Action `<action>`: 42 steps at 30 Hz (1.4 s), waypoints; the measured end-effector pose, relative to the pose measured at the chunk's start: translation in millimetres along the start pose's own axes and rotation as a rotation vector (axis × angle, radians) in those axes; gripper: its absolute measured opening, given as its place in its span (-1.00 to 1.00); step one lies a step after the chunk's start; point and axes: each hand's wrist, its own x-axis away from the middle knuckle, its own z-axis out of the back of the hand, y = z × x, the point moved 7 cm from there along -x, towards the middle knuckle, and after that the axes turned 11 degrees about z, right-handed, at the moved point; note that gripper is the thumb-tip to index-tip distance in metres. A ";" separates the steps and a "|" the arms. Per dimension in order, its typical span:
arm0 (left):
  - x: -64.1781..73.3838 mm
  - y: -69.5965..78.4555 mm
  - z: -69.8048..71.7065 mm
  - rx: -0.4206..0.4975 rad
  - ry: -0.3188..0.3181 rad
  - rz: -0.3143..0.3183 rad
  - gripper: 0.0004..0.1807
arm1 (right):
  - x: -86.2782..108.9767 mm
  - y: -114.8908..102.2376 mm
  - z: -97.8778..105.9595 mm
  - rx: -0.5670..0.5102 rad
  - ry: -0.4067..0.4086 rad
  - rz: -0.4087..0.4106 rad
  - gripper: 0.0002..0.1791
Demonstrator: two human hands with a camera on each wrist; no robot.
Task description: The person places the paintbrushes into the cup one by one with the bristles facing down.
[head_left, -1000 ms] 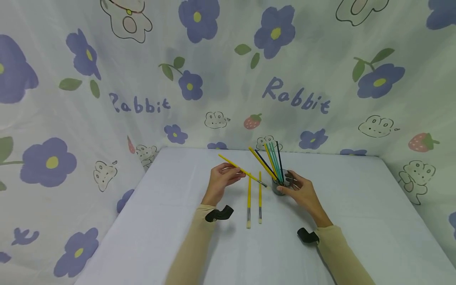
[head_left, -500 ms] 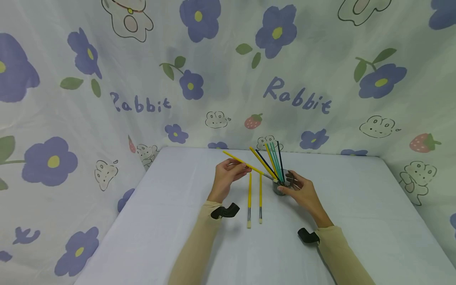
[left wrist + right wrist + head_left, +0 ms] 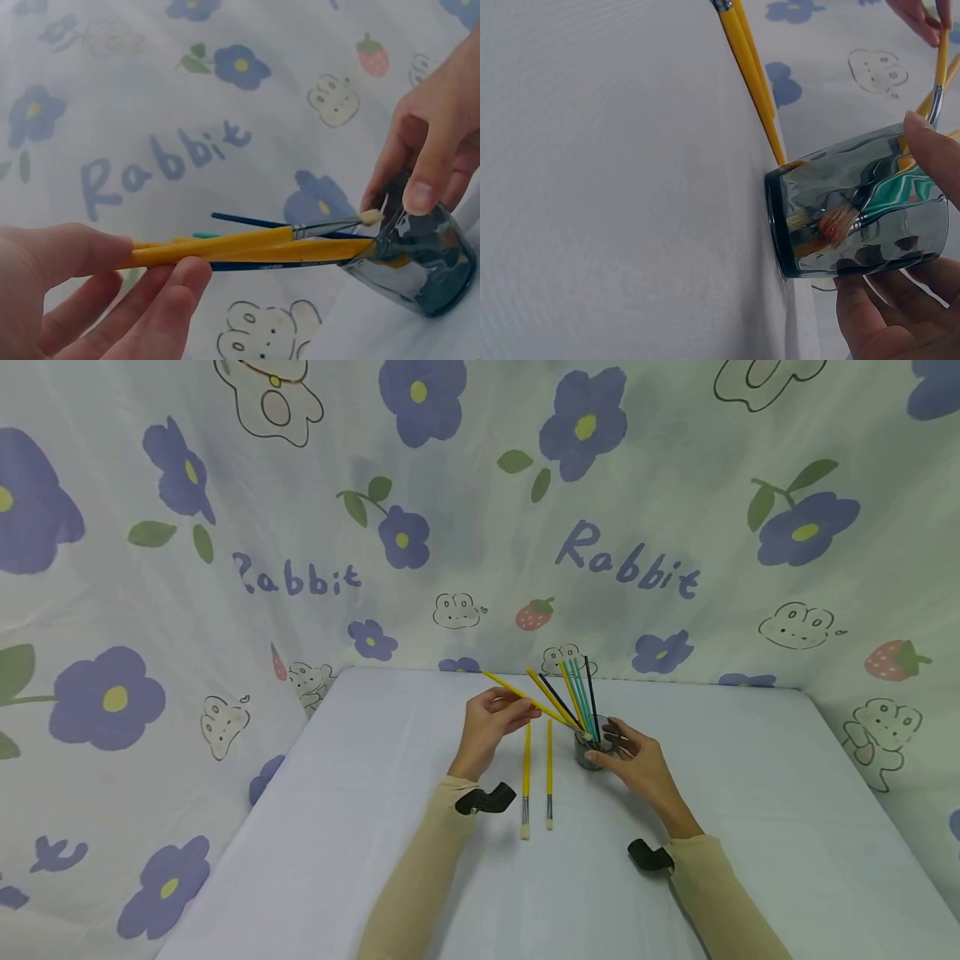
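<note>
My left hand [image 3: 487, 727] pinches a yellow-handled paintbrush [image 3: 217, 246] between thumb and fingers. The brush slants down to the right, its pale bristles right at the rim of a dark tinted glass [image 3: 855, 214]. Around that glass curl the thumb and fingers of my right hand [image 3: 637, 764]. Several brushes with yellow, teal and dark handles lean inside it, bristles down, and a reddish-brown brush head [image 3: 838, 225] shows through its wall. Two more yellow paintbrushes, a left one [image 3: 526, 777] and a right one [image 3: 550, 777], lie side by side on the table between my hands.
A white-covered table [image 3: 315, 860] spreads under both arms. Behind it hangs a pale curtain [image 3: 480, 527] printed with purple flowers, rabbits and lettering. Black camera mounts sit on both wrists, the left mount [image 3: 486, 798] near the lying brushes.
My left hand has moved right and slightly up and away, bringing the paintbrush's bristles from left of the glass to its rim. The right hand and glass stay in place.
</note>
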 end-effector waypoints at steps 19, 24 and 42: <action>-5.2 -0.7 -23.5 -0.124 -0.023 -0.045 -0.75 | 0.2 0.6 0.5 0.010 -0.003 -0.013 0.11; -5.9 -2.7 -29.2 -0.162 -0.032 -0.046 -0.75 | 0.2 1.2 0.5 0.010 0.001 -0.015 0.12; -3.3 -8.7 -37.4 -0.305 -0.028 -0.055 -0.78 | 1.4 0.6 0.6 0.017 0.000 -0.011 0.11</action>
